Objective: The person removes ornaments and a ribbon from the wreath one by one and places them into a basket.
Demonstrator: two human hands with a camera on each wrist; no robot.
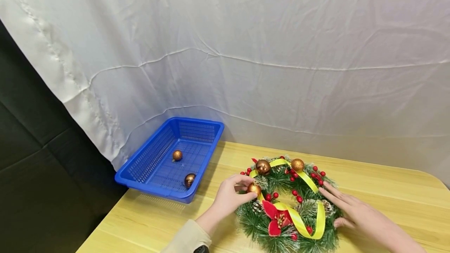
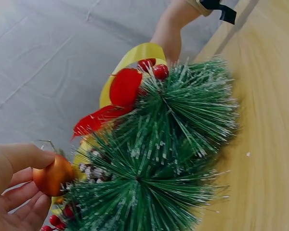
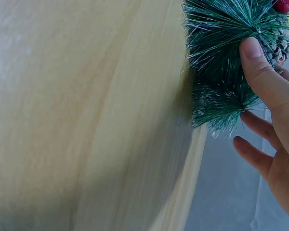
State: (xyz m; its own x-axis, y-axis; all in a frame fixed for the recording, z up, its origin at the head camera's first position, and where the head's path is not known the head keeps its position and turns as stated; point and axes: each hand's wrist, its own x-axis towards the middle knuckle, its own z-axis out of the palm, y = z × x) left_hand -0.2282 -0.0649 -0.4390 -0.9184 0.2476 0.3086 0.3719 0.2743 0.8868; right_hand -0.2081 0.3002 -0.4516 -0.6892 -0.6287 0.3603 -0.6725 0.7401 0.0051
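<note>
A green wreath with frosted tips lies on the table, dressed with a yellow ribbon, red berries, pine cones and a red poinsettia. My left hand pinches an orange-gold bauble at the wreath's left side; in the left wrist view the thumb lies on top of this bauble. Two more baubles sit along the wreath's far side: a shiny brown one and a glittery copper one. My right hand rests against the wreath's right edge, fingers extended, thumb on the needles.
A blue plastic basket stands at the table's left, holding a glittery copper bauble and a shiny brown bauble. Behind the wooden table hangs a pale curtain. Black cloth covers the far left.
</note>
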